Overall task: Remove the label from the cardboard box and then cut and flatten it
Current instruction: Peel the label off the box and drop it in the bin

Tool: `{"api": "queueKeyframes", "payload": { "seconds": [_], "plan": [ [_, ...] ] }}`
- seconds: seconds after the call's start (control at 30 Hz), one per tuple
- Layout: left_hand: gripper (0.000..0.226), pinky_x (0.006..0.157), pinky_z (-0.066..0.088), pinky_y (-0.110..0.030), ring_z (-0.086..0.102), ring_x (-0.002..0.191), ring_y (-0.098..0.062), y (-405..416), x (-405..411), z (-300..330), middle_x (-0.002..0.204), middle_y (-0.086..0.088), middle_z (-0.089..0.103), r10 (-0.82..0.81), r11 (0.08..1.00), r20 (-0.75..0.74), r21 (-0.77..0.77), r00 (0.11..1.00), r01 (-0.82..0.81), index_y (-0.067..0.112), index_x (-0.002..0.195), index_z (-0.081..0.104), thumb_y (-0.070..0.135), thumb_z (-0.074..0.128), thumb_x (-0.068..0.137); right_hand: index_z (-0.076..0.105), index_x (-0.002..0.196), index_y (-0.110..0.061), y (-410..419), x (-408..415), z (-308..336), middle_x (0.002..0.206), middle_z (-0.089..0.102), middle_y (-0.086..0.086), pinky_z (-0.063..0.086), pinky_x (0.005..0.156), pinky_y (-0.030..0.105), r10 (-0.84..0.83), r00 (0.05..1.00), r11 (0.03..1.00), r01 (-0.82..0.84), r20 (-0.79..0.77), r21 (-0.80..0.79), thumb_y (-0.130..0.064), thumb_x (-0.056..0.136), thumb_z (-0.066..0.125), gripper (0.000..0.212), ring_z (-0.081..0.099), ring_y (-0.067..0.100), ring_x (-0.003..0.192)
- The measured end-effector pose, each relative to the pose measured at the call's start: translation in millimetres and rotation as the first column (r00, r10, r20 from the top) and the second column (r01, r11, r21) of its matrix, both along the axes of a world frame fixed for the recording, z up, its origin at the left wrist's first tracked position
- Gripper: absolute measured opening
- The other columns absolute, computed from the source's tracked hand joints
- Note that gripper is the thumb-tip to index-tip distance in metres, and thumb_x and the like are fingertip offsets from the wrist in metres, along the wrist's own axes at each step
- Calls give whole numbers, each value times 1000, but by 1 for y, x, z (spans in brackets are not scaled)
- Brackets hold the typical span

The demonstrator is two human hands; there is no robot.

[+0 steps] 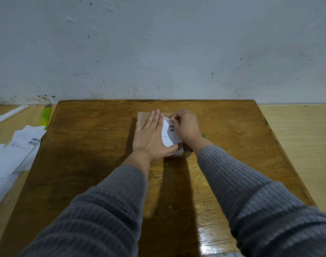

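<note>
**Label lifting at one corner of the box**

A small brown cardboard box is sitting near the middle of a worn, dark-stained wooden table, which is standing against a scuffed pale grey wall. The left hand is lying flat on top of the box, fingers straight and spread toward the wall, thumb stretching along the near edge, pressing the box down. The right hand is curling its fingers at the far right part of the box top and pinching the raised edge of a white printed paper shipping label bearing small black barcodes. The label is bowing upward away from the cardboard on its far side, while its near part is lying against the box and folding over the front face. Both forearms are wearing grey ribbed knit sleeves.

Just past the right wrist, a small bright green object is peeking out on the table; most of it is hidden, so what it is cannot be told.

Off the left side of the table, a loose heap of white paper sheets and peeled labels is lying on a lighter wooden surface. Beyond that heap, a yellow-green strip-shaped item is lying alongside the table's left edge, and a white tube-like rod is slanting toward the wall.
</note>
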State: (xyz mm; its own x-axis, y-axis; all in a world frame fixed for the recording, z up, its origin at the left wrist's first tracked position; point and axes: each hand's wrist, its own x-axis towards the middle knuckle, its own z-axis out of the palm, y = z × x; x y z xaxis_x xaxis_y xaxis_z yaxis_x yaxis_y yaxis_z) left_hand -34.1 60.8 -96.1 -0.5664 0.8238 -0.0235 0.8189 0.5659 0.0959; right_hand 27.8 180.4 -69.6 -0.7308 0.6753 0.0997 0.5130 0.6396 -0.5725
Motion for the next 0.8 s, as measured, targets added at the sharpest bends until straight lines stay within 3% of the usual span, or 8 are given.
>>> {"api": "queueKeyframes", "payload": {
  "seconds": [0.1,0.17,0.23,0.3,0.37,0.43,0.6,0.8],
  "plan": [
    [118,117,-9,-51,-13,147,-13,0,-3,5,162,-1,-11,-44,999,51,-14,998,44,13,154,-3,91,25,69,70,93,-5,3,3,9,96,69,6,51,73,26,-7,1000,998,8,24,-66,-10,90,59,13,60,15,82],
    [118,118,-9,-50,-13,147,-12,-2,-8,12,162,-1,-10,-84,996,113,-28,990,88,13,153,-4,89,31,70,73,93,-7,3,2,9,94,72,7,54,75,30,-13,1000,998,14,14,-65,-7,90,57,15,63,17,80],
    [122,117,-9,-52,-13,147,-13,-11,-14,16,162,-2,-10,-100,993,84,-56,991,105,12,153,-4,92,29,67,74,90,-10,-1,1,6,92,72,7,54,82,38,-24,1000,998,23,-12,-54,-6,90,56,18,63,19,80],
    [126,116,-10,-55,-15,147,-13,-23,-16,18,161,-1,-12,-82,991,32,-99,996,85,12,153,-5,95,23,63,73,92,-14,-4,-1,2,101,67,6,41,99,54,-60,998,998,60,3,-14,-11,90,57,17,58,23,99],
    [128,115,-9,-57,-18,146,-11,-33,-17,16,160,0,-16,-62,991,53,-115,997,67,12,153,-7,96,22,61,71,99,-16,-5,-2,2,117,55,6,20,111,60,-108,991,992,103,85,67,-19,90,57,17,43,24,119],
    [130,115,-7,-58,-20,145,-10,-37,-17,14,160,1,-19,-68,992,78,-106,995,76,12,153,-9,96,25,59,71,100,-18,-5,-2,6,124,47,3,14,112,59,-127,984,980,105,124,170,-24,90,56,19,35,24,124],
    [129,116,-5,-58,-23,144,-11,-38,-17,8,159,2,-22,-60,996,123,-54,991,67,13,153,-11,94,31,62,68,112,-22,-4,-6,6,121,59,-1,14,114,45,18,982,941,-81,188,330,-20,93,50,26,41,23,119],
    [118,119,-2,-52,-20,146,-12,-38,-20,6,160,1,-18,-77,997,155,-18,985,81,12,153,-8,86,34,72,60,123,-28,-3,-15,7,122,61,-4,19,110,44,11,989,915,-71,150,398,-21,89,57,34,45,21,119]
  ]
}}
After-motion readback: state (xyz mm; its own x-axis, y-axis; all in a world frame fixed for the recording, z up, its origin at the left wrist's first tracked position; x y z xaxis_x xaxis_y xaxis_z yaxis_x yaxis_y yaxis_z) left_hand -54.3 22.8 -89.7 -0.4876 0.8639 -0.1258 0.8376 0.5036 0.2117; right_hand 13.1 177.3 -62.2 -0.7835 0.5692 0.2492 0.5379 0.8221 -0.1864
